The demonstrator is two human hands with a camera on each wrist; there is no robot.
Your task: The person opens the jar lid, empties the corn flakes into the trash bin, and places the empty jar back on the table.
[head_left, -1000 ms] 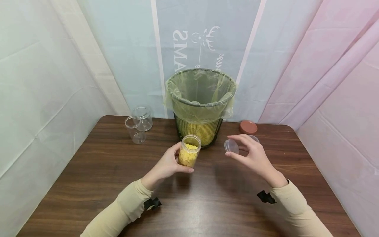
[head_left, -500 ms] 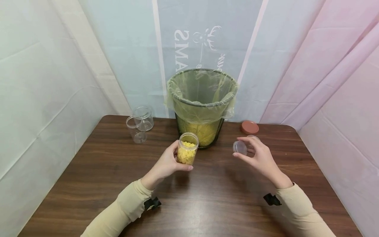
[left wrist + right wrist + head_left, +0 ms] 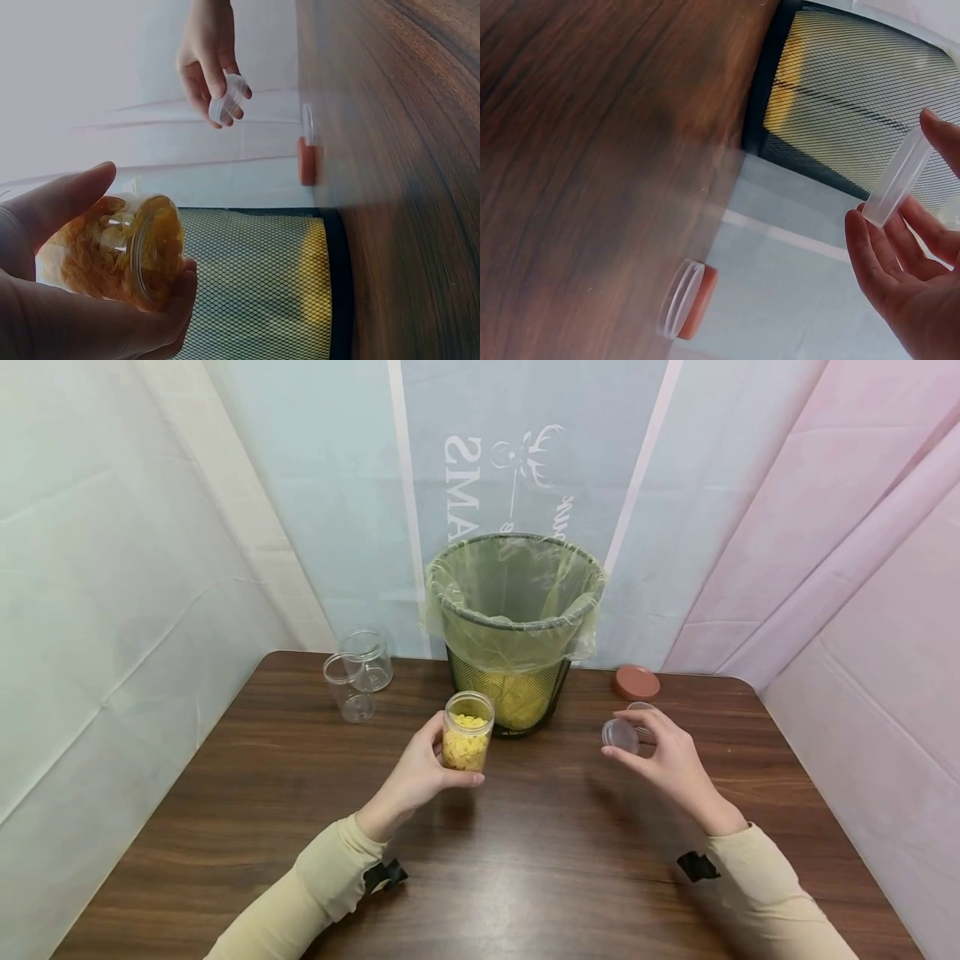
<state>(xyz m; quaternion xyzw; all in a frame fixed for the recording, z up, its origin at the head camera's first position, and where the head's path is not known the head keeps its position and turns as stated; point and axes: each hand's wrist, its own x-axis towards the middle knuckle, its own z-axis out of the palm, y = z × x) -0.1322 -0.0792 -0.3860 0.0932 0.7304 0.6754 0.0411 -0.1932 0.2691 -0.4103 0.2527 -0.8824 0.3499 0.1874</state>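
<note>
A clear jar (image 3: 467, 739) partly filled with small yellow pieces is gripped in my left hand (image 3: 416, 768), its mouth uncovered. The left wrist view shows the jar (image 3: 124, 251) between thumb and fingers. My right hand (image 3: 667, 764) pinches a translucent lid (image 3: 621, 737) by its edge, over the table's right side. In the right wrist view that lid (image 3: 897, 178) stands on edge between thumb and fingertips. The hands are well apart.
A mesh bin (image 3: 513, 681) with a yellowish liner stands at the back middle. Two clear jars (image 3: 351, 693) (image 3: 372, 668) are at the back left. A red-brown lid (image 3: 637, 682) and a clear lid (image 3: 676, 300) lie at the back right of the wooden table (image 3: 525, 860).
My right hand has moved right with the translucent lid, away from the jar. The jar in my left hand has shifted slightly left and up in the head view.
</note>
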